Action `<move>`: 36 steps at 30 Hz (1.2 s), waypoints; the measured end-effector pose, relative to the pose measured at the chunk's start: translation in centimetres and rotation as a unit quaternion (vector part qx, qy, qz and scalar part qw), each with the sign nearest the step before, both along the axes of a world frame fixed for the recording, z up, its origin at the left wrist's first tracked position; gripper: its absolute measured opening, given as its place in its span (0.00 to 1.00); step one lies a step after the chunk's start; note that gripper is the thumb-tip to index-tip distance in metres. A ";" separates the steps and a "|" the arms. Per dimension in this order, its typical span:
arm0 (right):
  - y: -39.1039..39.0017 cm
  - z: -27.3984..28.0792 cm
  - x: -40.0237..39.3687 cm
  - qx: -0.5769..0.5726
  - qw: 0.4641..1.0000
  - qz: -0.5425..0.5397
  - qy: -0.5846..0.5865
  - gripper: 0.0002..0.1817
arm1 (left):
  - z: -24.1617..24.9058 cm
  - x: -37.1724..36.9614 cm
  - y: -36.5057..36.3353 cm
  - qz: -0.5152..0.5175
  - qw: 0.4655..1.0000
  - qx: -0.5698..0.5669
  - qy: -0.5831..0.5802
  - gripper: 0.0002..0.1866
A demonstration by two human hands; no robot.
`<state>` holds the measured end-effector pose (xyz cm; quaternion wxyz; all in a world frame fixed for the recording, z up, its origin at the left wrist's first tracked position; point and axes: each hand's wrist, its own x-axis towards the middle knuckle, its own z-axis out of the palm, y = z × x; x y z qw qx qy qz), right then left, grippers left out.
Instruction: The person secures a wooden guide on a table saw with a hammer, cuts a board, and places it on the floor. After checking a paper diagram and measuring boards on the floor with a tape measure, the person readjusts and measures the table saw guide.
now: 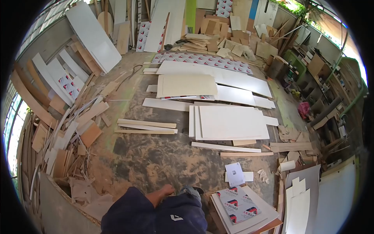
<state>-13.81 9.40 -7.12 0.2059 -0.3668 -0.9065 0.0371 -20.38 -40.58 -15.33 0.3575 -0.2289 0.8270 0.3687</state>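
One of my hands point(166, 190) shows at the bottom centre, beside my dark clothing; its fingers are curled in, and whatever they may hold is too small to make out. It looks like my left hand. No other hand is visible. To the right of it lies a stack of boards with a printed board point(238, 204) on top. A white paper sheet point(235, 174) lies on the floor just beyond that stack.
White panels point(233, 122) and a cream panel point(186, 86) lie on the dusty floor ahead. Narrow strips point(147, 125) lie left of them. Scrap wood point(91, 134) is heaped at left, and a cluttered shelf point(315, 85) stands at right.
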 end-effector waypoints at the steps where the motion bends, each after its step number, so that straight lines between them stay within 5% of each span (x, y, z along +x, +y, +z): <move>1: 0.0 0.0 -0.1 0.005 1.000 0.001 -0.001 0.36 | -1.1 0.3 0.1 -0.004 1.000 0.001 0.000 0.22; 4: 0.0 -0.1 -0.1 0.018 1.000 0.007 -0.002 0.36 | -1.5 0.0 0.6 -0.058 0.994 -0.022 0.088 0.22; 7: 0.0 -0.1 -0.2 0.029 0.999 0.015 -0.005 0.35 | -0.5 -1.5 1.2 -0.020 0.997 0.025 0.068 0.21; 9: 0.0 -0.1 -0.2 0.036 0.999 0.019 -0.006 0.35 | 0.3 -2.1 1.7 0.058 0.982 0.047 0.174 0.20; 16: -0.7 0.0 -0.7 0.044 0.998 0.040 -0.009 0.35 | 0.2 -2.7 0.2 0.024 0.975 0.008 0.221 0.18; 24: -1.8 0.1 -1.3 0.038 0.998 0.051 -0.009 0.35 | 1.0 1.6 -3.4 -0.034 0.992 -0.044 0.116 0.17; 27: -2.1 0.0 -1.7 0.034 0.997 0.062 -0.006 0.35 | 2.0 2.5 -3.7 0.040 0.999 -0.025 0.026 0.17; 31: -2.2 0.1 -2.1 0.034 0.996 0.078 -0.002 0.35 | 0.0 3.0 -3.3 0.005 0.999 -0.050 0.018 0.18; 33: -2.4 0.2 -2.4 0.033 0.996 0.089 -0.002 0.35 | -0.1 3.1 -2.4 -0.003 0.992 -0.056 0.112 0.18; 36: -3.0 0.4 -2.6 0.030 0.995 0.100 0.000 0.35 | 0.0 1.9 -2.0 -0.013 0.999 0.002 0.034 0.18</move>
